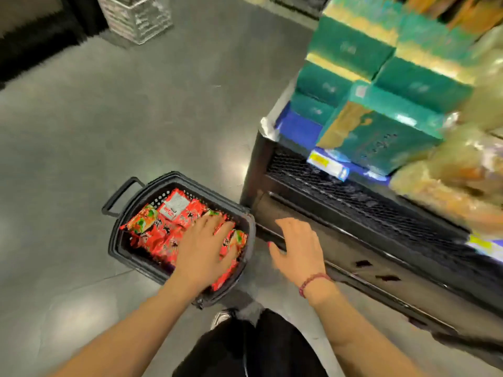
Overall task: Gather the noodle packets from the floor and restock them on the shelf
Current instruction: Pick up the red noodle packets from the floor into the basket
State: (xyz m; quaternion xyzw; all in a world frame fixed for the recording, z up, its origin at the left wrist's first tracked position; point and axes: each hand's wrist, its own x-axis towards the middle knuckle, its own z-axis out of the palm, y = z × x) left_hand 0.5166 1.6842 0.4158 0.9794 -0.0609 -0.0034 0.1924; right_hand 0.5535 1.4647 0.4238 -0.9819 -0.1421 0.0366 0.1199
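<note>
basket (121, 242): 1 | hands: 2 | wire bin (136, 17): 1

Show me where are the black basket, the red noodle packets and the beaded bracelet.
black basket (118, 197), head view, on its side handle.
red noodle packets (160, 235), head view, on a packet in the basket.
beaded bracelet (313, 281), head view, on the beads at the right wrist.

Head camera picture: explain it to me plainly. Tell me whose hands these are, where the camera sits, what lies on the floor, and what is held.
There is no machine here. A person wears the camera on the head, so it looks down at their own bare hands. A black basket of red noodle packets stands on the grey floor beside a shelf stacked with green boxes. The left hand lies flat on the packets. The right hand hovers open, holding nothing.
</note>
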